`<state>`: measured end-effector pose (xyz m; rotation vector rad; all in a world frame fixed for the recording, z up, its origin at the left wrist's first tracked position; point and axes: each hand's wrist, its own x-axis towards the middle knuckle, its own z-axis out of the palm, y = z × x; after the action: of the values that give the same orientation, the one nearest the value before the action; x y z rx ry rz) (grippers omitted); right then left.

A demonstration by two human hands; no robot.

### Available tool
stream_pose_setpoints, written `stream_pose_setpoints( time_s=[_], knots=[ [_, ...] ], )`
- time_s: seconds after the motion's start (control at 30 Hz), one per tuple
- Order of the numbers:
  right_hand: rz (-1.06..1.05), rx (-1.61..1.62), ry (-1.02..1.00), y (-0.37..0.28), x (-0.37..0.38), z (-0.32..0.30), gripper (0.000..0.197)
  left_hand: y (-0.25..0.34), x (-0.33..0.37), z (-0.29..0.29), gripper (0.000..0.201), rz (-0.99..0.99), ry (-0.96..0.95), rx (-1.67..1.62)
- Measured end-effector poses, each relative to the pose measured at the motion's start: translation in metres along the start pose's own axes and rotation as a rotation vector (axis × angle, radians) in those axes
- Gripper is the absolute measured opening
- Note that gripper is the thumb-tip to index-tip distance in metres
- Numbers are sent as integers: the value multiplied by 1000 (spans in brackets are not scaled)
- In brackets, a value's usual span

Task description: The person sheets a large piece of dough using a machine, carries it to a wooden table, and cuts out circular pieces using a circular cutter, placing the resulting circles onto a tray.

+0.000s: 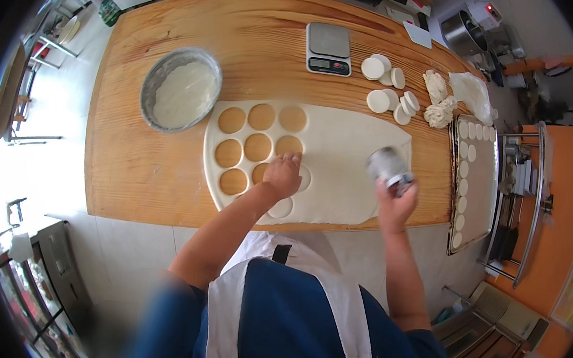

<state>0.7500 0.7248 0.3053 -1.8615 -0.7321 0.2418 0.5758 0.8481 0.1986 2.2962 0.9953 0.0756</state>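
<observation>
A sheet of pale rolled dough [345, 163] lies across the near part of the wooden table, with several round holes in its left half showing the wood. My left hand [283, 174] rests low over the dough beside those holes, fingers bunched and pointing down; whatever is under them is hidden. Near it, cut dough rounds [281, 207] still sit in the sheet. My right hand [398, 202] grips a silvery metal can [387, 164], tilted above the right end of the dough and blurred by motion.
On the wooden table [144, 191] stand a metal bowl of flour [181, 91] and a kitchen scale [329, 48]. Dough rounds [378, 101], dough scraps [440, 110] and a plastic bag [472, 97] lie far right. A baking tray [478, 201] with dough rounds stands beside the right edge.
</observation>
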Motion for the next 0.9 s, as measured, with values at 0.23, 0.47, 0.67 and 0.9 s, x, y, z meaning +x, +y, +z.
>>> stream_pose_setpoints(
  time_s=[0.23,0.47,0.67,0.9],
  knots=[
    [81,-479,203,52,120,-25,41,23,43,-33,50,-304,-543,8],
    [87,-456,-68,72,40,-23,38,18,3,-38,39,160,-267,259],
    [202,-361,-138,63,-12,-26,35,1,-27,-27,35,19,-58,-126],
    [226,-186,-154,48,-14,-14,32,58,89,-40,43,-120,293,-952]
  ],
)
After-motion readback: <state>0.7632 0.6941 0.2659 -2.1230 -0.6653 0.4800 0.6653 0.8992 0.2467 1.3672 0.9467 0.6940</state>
